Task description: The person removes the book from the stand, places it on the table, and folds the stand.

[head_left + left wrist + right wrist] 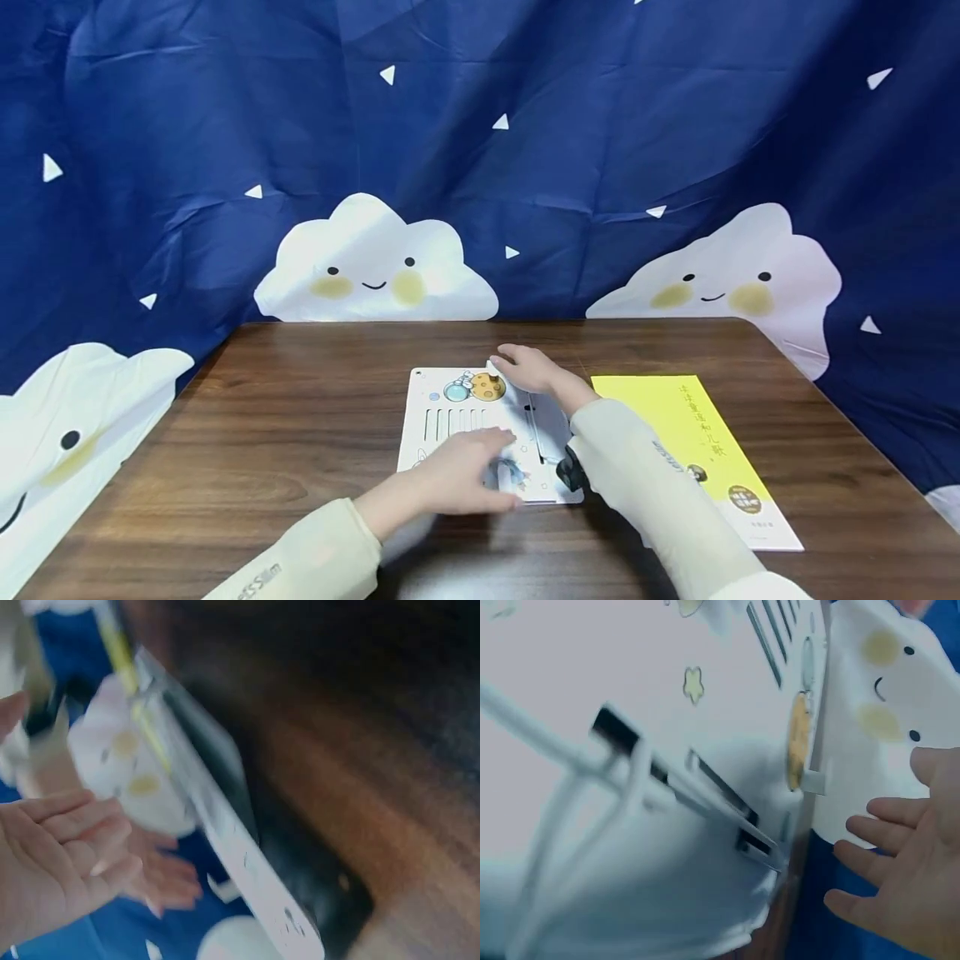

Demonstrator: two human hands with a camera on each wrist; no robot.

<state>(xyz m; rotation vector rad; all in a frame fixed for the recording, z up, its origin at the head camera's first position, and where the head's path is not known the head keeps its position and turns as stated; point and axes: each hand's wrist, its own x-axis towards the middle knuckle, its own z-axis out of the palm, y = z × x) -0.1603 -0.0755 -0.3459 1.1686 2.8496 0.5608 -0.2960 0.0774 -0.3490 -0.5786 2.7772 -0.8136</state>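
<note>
A white panel [442, 400] printed with an astronaut and an orange planet, with several long slots cut in it, lies on the table; it looks like a book stand. My left hand [461, 473] hovers over its lower part, fingers spread. At the top edge is my right hand [528, 371], its fingers beside a small white tab [814, 782]. In the right wrist view the fingers of that hand [907, 855] are loosely extended and grip nothing. The left wrist view shows the white panel [247, 870] edge-on, raised at an angle over a dark base [315, 877].
A yellow book [660, 417] with a white lower strip lies right of the panel, partly under the right forearm. The brown wooden table [285, 433] extends to both sides. Behind it hangs a blue curtain [450, 150] with smiling clouds.
</note>
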